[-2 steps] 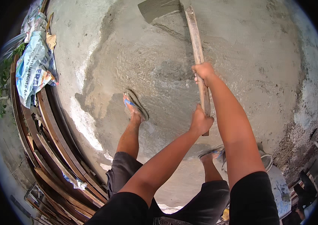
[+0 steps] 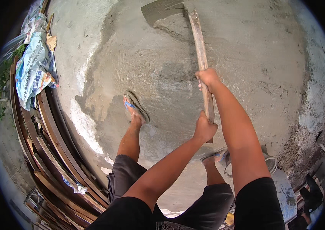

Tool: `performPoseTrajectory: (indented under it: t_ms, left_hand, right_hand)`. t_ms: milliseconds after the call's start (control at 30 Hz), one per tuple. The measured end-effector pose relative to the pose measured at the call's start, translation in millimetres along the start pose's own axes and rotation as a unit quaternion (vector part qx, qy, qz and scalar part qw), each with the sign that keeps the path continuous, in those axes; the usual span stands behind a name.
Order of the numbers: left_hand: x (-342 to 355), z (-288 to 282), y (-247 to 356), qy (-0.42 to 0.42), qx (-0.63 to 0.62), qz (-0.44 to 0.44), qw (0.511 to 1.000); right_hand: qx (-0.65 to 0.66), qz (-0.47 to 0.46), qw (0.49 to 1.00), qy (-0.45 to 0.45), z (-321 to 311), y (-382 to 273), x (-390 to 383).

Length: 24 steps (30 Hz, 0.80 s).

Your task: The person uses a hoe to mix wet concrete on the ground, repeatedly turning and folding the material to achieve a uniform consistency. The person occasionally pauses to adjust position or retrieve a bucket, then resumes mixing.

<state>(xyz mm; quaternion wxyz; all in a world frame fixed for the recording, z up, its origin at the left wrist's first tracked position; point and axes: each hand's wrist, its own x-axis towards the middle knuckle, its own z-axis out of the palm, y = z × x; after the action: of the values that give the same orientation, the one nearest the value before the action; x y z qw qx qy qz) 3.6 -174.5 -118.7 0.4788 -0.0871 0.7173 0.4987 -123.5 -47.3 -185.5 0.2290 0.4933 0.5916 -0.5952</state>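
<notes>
Both my hands grip the wooden handle of a hoe (image 2: 198, 38). My left hand (image 2: 205, 128) is closed round the handle close to its near end. Farther up, my right hand (image 2: 208, 79) wraps the handle near its middle. The broad hoe blade (image 2: 161, 10), coated in grey, lies at the far edge of the view in wet cement (image 2: 243, 50). The wet mix spreads over the ground beneath the handle and round my feet. Part of the blade is cut off by the top of the picture.
Long wooden boards (image 2: 61, 134) are stacked along the left, with a printed plastic sack (image 2: 36, 69) over them. My sandalled left foot (image 2: 135, 109) stands in the wet patch. A bucket (image 2: 270, 165) is partly hidden behind my right forearm. Gravelly mix (image 2: 298, 143) lies at the right.
The hoe and both hands have shifted very slightly nearer to me. My grip on the handle is the same.
</notes>
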Motion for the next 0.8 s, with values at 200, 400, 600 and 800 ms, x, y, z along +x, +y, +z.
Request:
performPoseTrajectory:
  t_ms: [200,400,600,800]
  left_hand:
    - [-79.3,92.2,-24.1,0.009,0.062,-0.021,0.998]
    - [-204.1,134.4,-75.3,-0.009,0.019,-0.026,0.999]
    - [-268.1,112.7,-68.4,-0.103,0.021,0.068,0.992]
    - [-127.4,60.1,27.7,-0.105,-0.02,0.194,0.975]
  right_hand:
    - [0.012,0.042,0.999,-0.018,-72.2,63.1,-74.3]
    - [0.101,0.027,0.994,-0.033,-109.2,155.2,-188.7]
    - [0.2,0.044,0.979,0.003,-129.5,148.4,-271.0]
    - [0.201,-0.114,0.972,0.029,-140.3,13.8,-164.6]
